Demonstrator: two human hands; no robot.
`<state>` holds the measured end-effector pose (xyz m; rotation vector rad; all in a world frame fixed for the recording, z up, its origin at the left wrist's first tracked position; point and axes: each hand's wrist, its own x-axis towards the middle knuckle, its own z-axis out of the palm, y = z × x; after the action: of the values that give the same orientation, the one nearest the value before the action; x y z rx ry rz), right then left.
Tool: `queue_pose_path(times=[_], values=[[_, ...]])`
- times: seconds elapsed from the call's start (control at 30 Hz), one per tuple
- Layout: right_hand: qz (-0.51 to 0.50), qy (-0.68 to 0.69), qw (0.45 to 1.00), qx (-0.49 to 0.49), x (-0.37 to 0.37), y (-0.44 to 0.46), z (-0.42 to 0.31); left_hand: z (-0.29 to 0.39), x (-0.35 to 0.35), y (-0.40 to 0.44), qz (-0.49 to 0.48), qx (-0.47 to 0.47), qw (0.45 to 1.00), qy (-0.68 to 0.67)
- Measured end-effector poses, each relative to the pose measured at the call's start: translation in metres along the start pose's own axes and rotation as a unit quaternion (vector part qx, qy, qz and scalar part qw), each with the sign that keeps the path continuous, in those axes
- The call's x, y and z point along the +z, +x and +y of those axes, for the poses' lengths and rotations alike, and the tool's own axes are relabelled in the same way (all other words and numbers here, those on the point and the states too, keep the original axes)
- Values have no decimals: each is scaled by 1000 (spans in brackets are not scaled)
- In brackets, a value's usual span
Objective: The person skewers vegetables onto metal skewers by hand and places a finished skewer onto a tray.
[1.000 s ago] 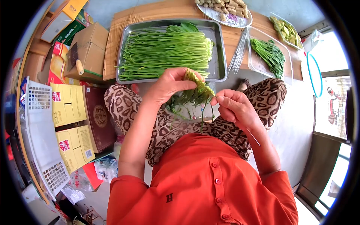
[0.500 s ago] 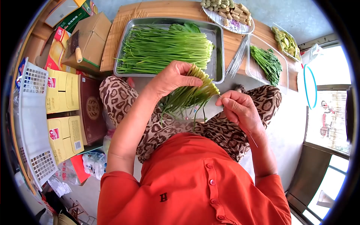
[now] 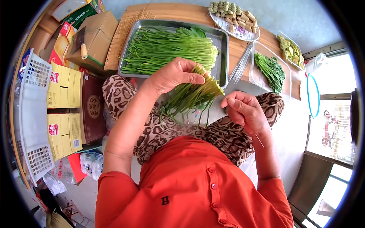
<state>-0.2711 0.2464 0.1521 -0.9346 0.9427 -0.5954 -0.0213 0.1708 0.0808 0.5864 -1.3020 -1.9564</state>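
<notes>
My left hand (image 3: 178,76) pinches a bunch of green stems (image 3: 194,93), whose pale ends sit side by side in a row and whose leafy ends hang down over my lap. A thin metal skewer (image 3: 259,140) is held in the closed fingers of my right hand (image 3: 244,110). One end of the skewer meets the right end of the row of stems; the other end sticks out below my right palm. Beyond my hands, a metal tray (image 3: 224,57) holds a wide layer of long green stalks (image 3: 167,49).
On the wooden table (image 3: 159,10) are metal skewers (image 3: 241,62), a clear container (image 3: 290,85) with leafy greens, a plate (image 3: 216,21) of rolled food and a tub of sliced vegetables (image 3: 291,49). Boxes (image 3: 64,133) and a white basket (image 3: 34,114) stand at the left.
The camera view has shifted. The row of stems has turned and opened out, its leafy ends hanging lower left. Both hands keep their hold, with my right hand slightly farther from my left.
</notes>
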Motion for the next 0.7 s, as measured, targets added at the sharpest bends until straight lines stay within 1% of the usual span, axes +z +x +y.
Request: queue_pose_path(times=[0.1, 0.23, 0.3, 0.33, 0.4, 0.53, 0.7], values=[[-3, -13, 1000, -8, 1, -1, -6, 15, 1, 0, -14, -18, 999, 23], [-10, -16, 1000, -14, 2, -3, -13, 23, 8, 3, -7, 7, 999, 33], [-17, -6, 1000, -16, 2, -1, -14, 29, 17, 4, -23, 16, 997, 74], [-16, -7, 1000, -17, 1, -1, -14, 27, 17, 7, -24, 18, 997, 75], [-16, -2, 1000, -20, 0, 0, -13, 20, 15, 10, -23, 51, 995, 79], [-16, 7, 1000, -26, -1, 0, -14, 18, 20, 12, 5, 49, 996, 70], [-15, 9, 999, -30, 1, 2, -13, 14, 19, 14, -6, 53, 998, 39]])
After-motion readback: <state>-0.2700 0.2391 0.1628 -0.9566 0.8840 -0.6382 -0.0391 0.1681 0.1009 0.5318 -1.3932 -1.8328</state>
